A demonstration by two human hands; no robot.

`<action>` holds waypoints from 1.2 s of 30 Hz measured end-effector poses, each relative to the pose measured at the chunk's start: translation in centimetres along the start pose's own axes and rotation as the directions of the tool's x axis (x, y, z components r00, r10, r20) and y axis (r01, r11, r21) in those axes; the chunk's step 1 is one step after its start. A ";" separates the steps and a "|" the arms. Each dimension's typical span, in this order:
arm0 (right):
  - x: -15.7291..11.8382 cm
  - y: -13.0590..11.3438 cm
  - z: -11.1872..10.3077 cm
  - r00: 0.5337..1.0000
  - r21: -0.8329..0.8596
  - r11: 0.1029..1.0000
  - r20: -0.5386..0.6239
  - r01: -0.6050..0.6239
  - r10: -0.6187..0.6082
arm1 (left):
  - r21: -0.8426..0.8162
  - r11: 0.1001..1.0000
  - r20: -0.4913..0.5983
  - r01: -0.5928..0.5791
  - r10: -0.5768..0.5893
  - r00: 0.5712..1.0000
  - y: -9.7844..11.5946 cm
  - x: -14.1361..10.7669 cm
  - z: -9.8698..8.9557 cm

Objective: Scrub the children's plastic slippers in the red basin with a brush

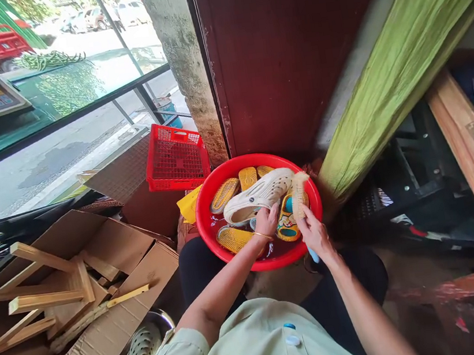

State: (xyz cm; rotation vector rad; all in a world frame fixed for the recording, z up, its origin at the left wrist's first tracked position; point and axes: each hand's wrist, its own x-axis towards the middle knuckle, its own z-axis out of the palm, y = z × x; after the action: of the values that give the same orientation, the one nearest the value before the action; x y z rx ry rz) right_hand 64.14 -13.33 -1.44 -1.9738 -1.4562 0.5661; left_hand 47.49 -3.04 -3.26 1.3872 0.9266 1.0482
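Observation:
A round red basin (pixel 210 249) stands between my knees with several shoes in it. My left hand (pixel 266 221) is closed on the near edge of a white clog (pixel 260 193) with holes in its toe, tilted above the others. In my right hand (pixel 314 232) is a scrub brush (pixel 299 195) with pale bristles and a light blue handle end, upright at the clog's toe. Whether the bristles touch the clog I cannot tell. Below lie yellow-soled shoes (pixel 233 239) and a yellow and teal slipper (pixel 287 226).
A red plastic crate (pixel 176 156) sits behind the basin to the left. Cardboard (pixel 125 320) and a wooden stool (pixel 66 287) lie at the left, near another clog (pixel 144 345). A green curtain (pixel 390 81) hangs at the right beside a dark red door (pixel 285 49).

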 end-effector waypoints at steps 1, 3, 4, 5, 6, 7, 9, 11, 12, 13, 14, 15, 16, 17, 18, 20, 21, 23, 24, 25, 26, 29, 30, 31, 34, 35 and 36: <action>0.3 -0.8 0.3 1.000 -0.014 1.000 -0.020 0.006 -0.007 | 0.066 0.997 0.000 -0.048 0.048 0.999 -0.3 -0.5 -0.3; 0.7 -2.5 1.2 1.000 -0.075 0.997 0.006 0.019 -0.019 | 0.176 0.980 0.010 -0.089 0.088 0.996 -1.5 -1.6 -1.0; 0.7 -3.4 1.7 0.998 -0.119 0.992 0.057 0.038 -0.031 | 0.209 0.975 0.027 -0.080 0.076 0.997 -2.3 -2.3 -1.4; 0.6 -4.3 2.2 0.990 -0.164 0.984 0.128 0.072 -0.051 | 0.234 0.970 0.048 -0.064 0.055 0.997 -3.3 -2.9 -1.9; 0.3 -5.2 2.7 0.975 -0.208 0.971 0.211 0.122 -0.077 | 0.253 0.966 0.070 -0.049 0.032 0.997 -4.3 -3.5 -2.3; 0.0 -6.0 3.2 0.951 -0.249 0.951 0.290 0.181 -0.105 | 0.268 0.963 0.092 -0.035 0.011 0.996 -5.2 -4.0 -2.8; -0.6 -7.2 3.9 0.896 -0.312 0.900 0.415 0.303 -0.158 | 0.287 0.958 0.124 -0.019 -0.018 0.992 -6.6 -4.7 -3.5; -0.9 -7.7 4.1 0.858 -0.357 0.852 0.480 0.383 -0.184 | 0.290 0.957 0.138 -0.010 -0.032 0.990 -7.4 -4.9 -4.0; -0.9 -7.6 4.0 0.854 -0.382 0.836 0.489 0.394 -0.178 | 0.285 0.958 0.143 -0.010 -0.032 0.989 -7.5 -4.9 -4.2; -0.8 -7.1 3.8 0.860 -0.411 0.826 0.484 0.385 -0.160 | 0.276 0.961 0.148 -0.017 -0.025 0.989 -7.6 -4.8 -4.3; -0.5 -6.4 3.4 0.876 -0.446 0.820 0.464 0.358 -0.129 | 0.257 0.966 0.152 -0.030 -0.009 0.988 -7.5 -4.7 -4.5; -0.2 -5.4 2.8 0.898 -0.485 0.817 0.431 0.312 -0.087 | 0.228 0.973 0.156 -0.044 0.008 0.988 -7.5 -4.5 -4.6; 0.2 -4.4 2.2 0.920 -0.523 0.813 0.391 0.257 -0.040 | 0.188 0.981 0.159 -0.051 0.021 0.987 -7.4 -4.4 -4.6; 0.6 -3.3 1.6 0.936 -0.553 0.809 0.352 0.201 0.008 | 0.142 0.989 0.159 -0.043 0.021 0.987 -7.3 -4.3 -4.7; 1.0 -2.4 1.0 0.944 -0.576 0.803 0.326 0.152 0.055 | 0.095 0.995 0.156 -0.020 0.005 0.988 -7.2 -4.1 -4.7; 1.4 -1.6 0.5 0.948 -0.601 0.796 0.291 0.076 0.129 | 0.003 0.998 0.142 0.059 -0.059 0.988 -7.2 -3.9 -4.6; 1.3 -1.7 0.7 0.948 -0.601 0.797 0.283 0.054 0.149 | -0.037 0.995 0.132 0.094 -0.088 0.987 -7.2 -3.9 -4.5; 0.8 -2.9 2.1 0.946 -0.566 0.822 0.296 0.064 0.130 | -0.089 0.988 0.116 0.130 -0.119 0.986 -7.4 -3.8 -4.4; 0.3 -3.9 3.0 0.945 -0.537 0.839 0.314 0.092 0.097 | -0.095 0.986 0.112 0.136 -0.125 0.986 -7.5 -3.7 -4.3; -0.1 -5.0 4.1 0.935 -0.498 0.855 0.350 0.144 0.046 | -0.087 0.986 0.108 0.140 -0.131 0.986 -7.6 -3.7 -4.3; -0.4 -5.9 5.0 0.925 -0.474 0.859 0.381 0.194 0.002 | -0.073 0.987 0.106 0.144 -0.136 0.985 -7.7 -3.8 -4.4; -0.7 -6.9 6.2 0.911 -0.465 0.849 0.409 0.252 -0.047 | -0.052 0.987 0.118 0.152 -0.145 0.982 -8.0 -3.9 -4.7; -0.4 -6.5 5.8 0.916 -0.478 0.843 0.400 0.245 -0.039 | -0.048 0.989 0.128 0.140 -0.133 0.983 -8.0 -3.9 -4.8; -0.1 -5.7 5.2 0.924 -0.497 0.837 0.383 0.228 -0.024 | -0.035 0.992 0.137 0.118 -0.112 0.984 -8.0 -3.9 -4.9; 1.1 -3.2 2.4 0.946 -0.561 0.814 0.321 0.154 0.042 | 0.078 0.996 0.157 0.035 -0.047 0.986 -7.9 -3.7 -5.0; 1.4 -2.8 1.7 0.949 -0.575 0.808 0.309 0.131 0.066 | 0.126 0.992 0.171 0.012 -0.034 0.985 -7.8 -3.7 -5.0; 1.6 -2.7 1.2 0.949 -0.584 0.803 0.304 0.116 0.085 | 0.169 0.986 0.188 -0.007 -0.025 0.982 -7.7 -3.6 -5.0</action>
State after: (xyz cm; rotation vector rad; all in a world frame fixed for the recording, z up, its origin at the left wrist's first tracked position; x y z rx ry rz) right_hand 61.95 -11.01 -0.36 -2.4256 -2.0462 0.4635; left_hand 41.83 -4.36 -11.26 1.5925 0.8953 0.8283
